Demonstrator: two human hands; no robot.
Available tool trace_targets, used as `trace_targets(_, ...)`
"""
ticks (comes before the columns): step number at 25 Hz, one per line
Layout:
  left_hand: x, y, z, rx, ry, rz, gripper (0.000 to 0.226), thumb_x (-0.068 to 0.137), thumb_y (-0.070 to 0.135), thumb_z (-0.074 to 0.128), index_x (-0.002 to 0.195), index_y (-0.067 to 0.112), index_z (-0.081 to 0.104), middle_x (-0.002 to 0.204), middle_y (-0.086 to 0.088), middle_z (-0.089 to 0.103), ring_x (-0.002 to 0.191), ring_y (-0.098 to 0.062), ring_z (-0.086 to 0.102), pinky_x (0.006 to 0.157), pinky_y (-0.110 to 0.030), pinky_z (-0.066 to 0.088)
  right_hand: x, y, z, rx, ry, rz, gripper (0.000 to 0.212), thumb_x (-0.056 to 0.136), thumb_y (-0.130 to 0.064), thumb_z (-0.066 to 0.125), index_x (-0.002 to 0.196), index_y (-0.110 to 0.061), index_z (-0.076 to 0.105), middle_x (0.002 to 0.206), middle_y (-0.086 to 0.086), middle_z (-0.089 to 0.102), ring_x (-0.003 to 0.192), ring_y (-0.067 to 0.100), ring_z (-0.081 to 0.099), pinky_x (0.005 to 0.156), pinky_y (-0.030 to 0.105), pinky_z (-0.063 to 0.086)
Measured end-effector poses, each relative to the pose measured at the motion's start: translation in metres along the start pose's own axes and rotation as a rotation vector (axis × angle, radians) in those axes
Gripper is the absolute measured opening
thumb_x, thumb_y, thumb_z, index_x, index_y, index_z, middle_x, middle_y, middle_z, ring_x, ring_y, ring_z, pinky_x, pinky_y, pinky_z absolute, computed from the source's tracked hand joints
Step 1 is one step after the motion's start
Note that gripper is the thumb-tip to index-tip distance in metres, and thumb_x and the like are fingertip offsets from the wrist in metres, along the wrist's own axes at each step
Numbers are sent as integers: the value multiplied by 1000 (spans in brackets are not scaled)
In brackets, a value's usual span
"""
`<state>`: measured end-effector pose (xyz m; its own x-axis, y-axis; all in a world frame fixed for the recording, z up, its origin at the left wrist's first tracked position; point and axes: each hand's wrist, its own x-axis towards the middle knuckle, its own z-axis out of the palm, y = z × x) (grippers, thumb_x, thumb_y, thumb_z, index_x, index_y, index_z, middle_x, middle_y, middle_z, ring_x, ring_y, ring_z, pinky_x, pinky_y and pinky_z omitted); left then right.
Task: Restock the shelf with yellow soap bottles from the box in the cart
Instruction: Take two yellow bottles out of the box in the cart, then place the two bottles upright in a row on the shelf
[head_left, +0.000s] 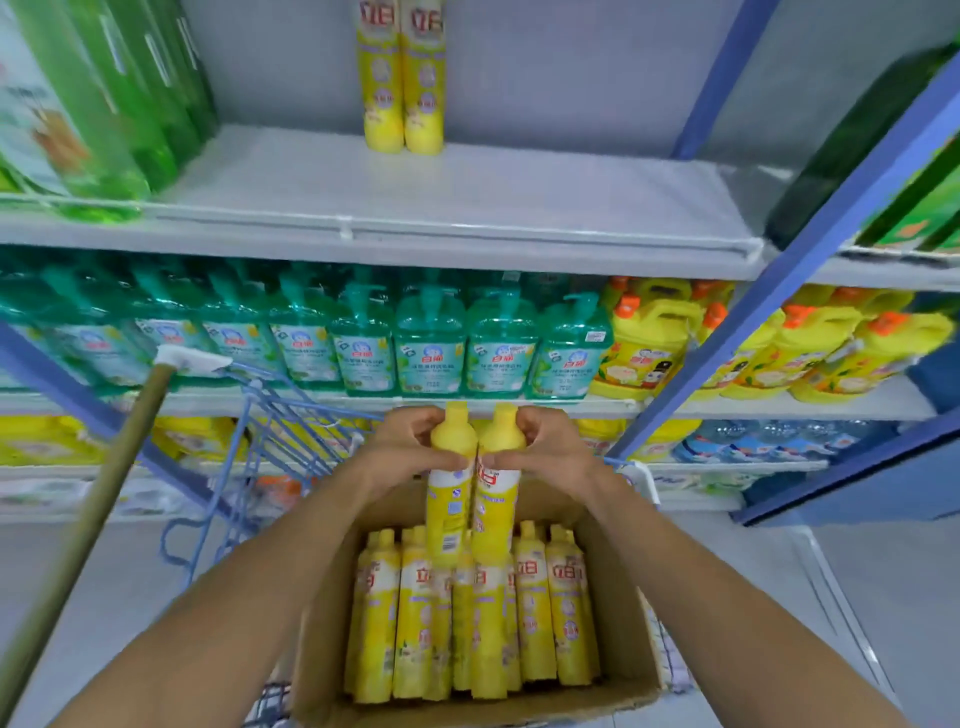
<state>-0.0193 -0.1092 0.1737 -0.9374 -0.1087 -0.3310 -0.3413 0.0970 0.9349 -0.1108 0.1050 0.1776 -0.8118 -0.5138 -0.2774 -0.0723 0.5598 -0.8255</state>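
left hand (405, 449) grips the neck of one yellow soap bottle (448, 499); right hand (550, 447) grips a second bottle (496, 504), the pair touching, held upright over the box (332, 597) in the cart (280, 436). step in hand: carrying stock to the shelf (467, 208). next move: raise both and stand them beside the two shelved bottles (402, 83).

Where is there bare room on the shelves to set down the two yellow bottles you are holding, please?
The upper shelf is bare on both sides of the standing yellow pair: left up to the green bottles, right up to the blue post, and along the front edge. The shelf below is packed with teal pump bottles and yellow jugs.
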Motion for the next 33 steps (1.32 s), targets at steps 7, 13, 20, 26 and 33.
trace_targets(7, -15, 153, -64, 54, 127, 333, 50, 63, -2, 91, 103, 17, 68, 102, -1, 76, 90, -10, 71, 82, -21, 57, 18, -154, -65, 86, 135, -335, 47, 54, -35, 96, 89, -15, 71, 96, 13, 75, 83, 14, 66, 84, 55, 58)
trace_targets(13, -15, 256, -112, 105, 223, 542, 52, 69, -1, 88, 117, 3, 68, 109, -8, 77, 99, -17, 73, 89, -25, 56, 36, -258, -110, 154, 174, -551, 43, 67, -9, 93, 105, -11, 72, 105, 9, 76, 92, 19, 70, 89, 43, 59)
trace_targets(20, -11, 339, -137, 133, 383, 644, 47, 71, 5, 89, 114, 7, 70, 108, -9, 76, 98, -19, 72, 85, -23, 58, 69, -327, -146, 236, 130, -641, 50, 70, -3, 90, 115, -5, 70, 109, 9, 76, 99, 19, 73, 87, 32, 60)
trace_targets(26, 13, 355, -156, 172, 472, 666, 45, 69, 9, 91, 110, 6, 72, 103, -9, 77, 91, -18, 73, 83, -27, 60, 95, -352, -154, 270, 130, -680, 46, 71, -4, 90, 111, -12, 70, 105, 4, 76, 96, 17, 73, 88, 32, 60)
trace_targets(33, 44, 318, -162, 67, 467, 600, 39, 70, 6, 90, 100, 20, 70, 97, 0, 74, 86, -11, 70, 77, -22, 58, 124, -331, -119, 247, 180, -570, 63, 76, -14, 88, 132, -11, 59, 120, 3, 69, 105, 15, 68, 83, 19, 56)
